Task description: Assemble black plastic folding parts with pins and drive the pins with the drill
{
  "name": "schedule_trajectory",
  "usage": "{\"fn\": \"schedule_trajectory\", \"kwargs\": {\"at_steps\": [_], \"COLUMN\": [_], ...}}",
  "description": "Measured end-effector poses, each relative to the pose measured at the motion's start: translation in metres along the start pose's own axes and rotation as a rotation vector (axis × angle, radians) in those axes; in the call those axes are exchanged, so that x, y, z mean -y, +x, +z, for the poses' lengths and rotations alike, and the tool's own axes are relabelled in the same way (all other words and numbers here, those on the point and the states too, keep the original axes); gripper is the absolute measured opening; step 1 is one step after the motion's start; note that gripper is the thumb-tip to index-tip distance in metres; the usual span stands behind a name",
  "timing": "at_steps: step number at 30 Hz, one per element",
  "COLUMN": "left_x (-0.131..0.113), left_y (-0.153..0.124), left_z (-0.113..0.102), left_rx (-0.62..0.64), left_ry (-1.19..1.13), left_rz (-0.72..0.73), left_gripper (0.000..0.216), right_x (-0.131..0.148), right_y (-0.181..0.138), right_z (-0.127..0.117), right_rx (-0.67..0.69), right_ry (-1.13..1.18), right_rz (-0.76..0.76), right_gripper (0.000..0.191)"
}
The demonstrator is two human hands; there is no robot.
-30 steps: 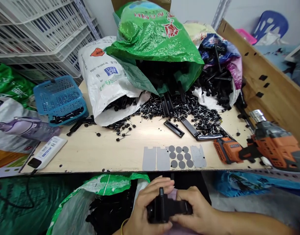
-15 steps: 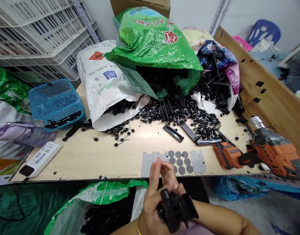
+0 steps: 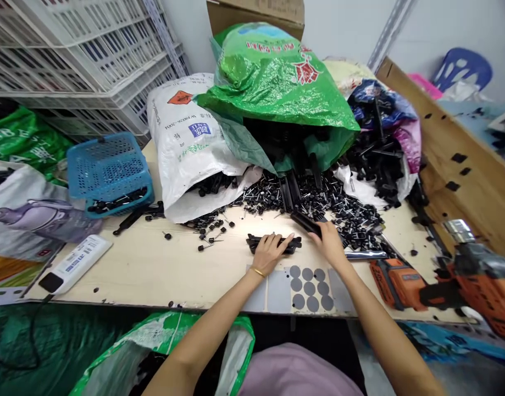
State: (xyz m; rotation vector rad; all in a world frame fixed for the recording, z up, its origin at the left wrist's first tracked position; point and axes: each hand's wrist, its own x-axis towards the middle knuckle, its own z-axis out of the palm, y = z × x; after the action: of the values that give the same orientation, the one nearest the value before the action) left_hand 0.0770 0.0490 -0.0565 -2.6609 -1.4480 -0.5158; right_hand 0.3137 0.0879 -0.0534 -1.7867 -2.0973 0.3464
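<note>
Both of my arms reach over the wooden table. My left hand lies palm down with fingers stretched over a black plastic part lying flat on the table. My right hand has its fingers closed on a long black strip at the edge of a pile of small black pegs with metal pins. Grey stickers, round and rectangular, sit on the table just below both hands.
A green sack and a white sack spill black parts at the back. A blue basket and a white device lie left. An orange power drill lies right, beside a wooden board. White crates stack at the back left.
Both hands rose from my lap onto the table. The black part that I held below the table edge now lies on the table under my left hand; my right hand reached the black strip.
</note>
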Motion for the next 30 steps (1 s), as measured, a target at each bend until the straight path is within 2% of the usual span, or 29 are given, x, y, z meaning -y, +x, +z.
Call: {"fn": "schedule_trajectory", "kwargs": {"at_steps": [2,4,7,9,11,12,15,17,18,21,23,25,27,29,30], "left_x": [-0.005,-0.012,-0.02,-0.017,0.001,0.017,0.084,0.133,0.154,0.195,0.204,0.203,0.193,0.174,0.159], "left_y": [0.017,0.033,0.048,0.053,0.056,0.057,0.066,0.077,0.083,0.104,0.114,0.114,0.101,0.073,0.055], "left_z": [0.011,0.018,0.023,0.021,0.013,0.008,-0.009,-0.018,-0.022,-0.025,-0.022,-0.021,-0.024,-0.036,-0.044], "left_rx": [0.073,0.116,0.098,0.031,-0.066,-0.118,-0.236,-0.203,-0.135,-0.064,-0.04,-0.033,-0.062,-0.162,-0.168], "left_ry": [0.031,0.022,-0.044,-0.132,-0.218,-0.241,-0.187,-0.125,-0.124,-0.157,-0.181,-0.185,-0.17,-0.146,-0.178], "left_rz": [-0.062,-0.11,-0.1,-0.049,-0.068,-0.129,-0.501,-0.729,-0.794,-0.799,-0.789,-0.796,-0.786,-0.698,-0.646], "left_gripper": [0.076,0.081,0.075,0.069,0.056,0.047,0.034,0.037,0.039,0.033,0.025,0.024,0.024,0.025,0.028], "right_x": [-0.012,-0.021,-0.022,-0.014,-0.006,-0.003,-0.004,-0.008,-0.01,-0.01,-0.006,-0.003,-0.002,0.001,0.003], "right_y": [-0.01,-0.025,-0.047,-0.057,-0.061,-0.061,-0.059,-0.058,-0.058,-0.064,-0.072,-0.082,-0.091,-0.097,-0.098], "right_z": [-0.022,-0.05,-0.087,-0.096,-0.093,-0.087,-0.067,-0.055,-0.05,-0.041,-0.042,-0.045,-0.047,-0.047,-0.045], "right_rx": [-0.042,0.045,0.464,0.697,0.822,0.854,0.851,0.772,0.702,0.418,0.251,0.197,0.269,0.397,0.452], "right_ry": [0.067,0.181,0.374,0.421,0.417,0.409,0.384,0.35,0.327,0.263,0.233,0.199,0.142,0.059,0.015], "right_rz": [0.018,0.011,-0.107,-0.188,-0.256,-0.285,-0.322,-0.317,-0.309,-0.224,-0.075,0.115,0.283,0.398,0.438], "right_gripper": [0.045,0.047,0.043,0.04,0.033,0.031,0.028,0.026,0.025,0.027,0.03,0.031,0.034,0.043,0.047]}}
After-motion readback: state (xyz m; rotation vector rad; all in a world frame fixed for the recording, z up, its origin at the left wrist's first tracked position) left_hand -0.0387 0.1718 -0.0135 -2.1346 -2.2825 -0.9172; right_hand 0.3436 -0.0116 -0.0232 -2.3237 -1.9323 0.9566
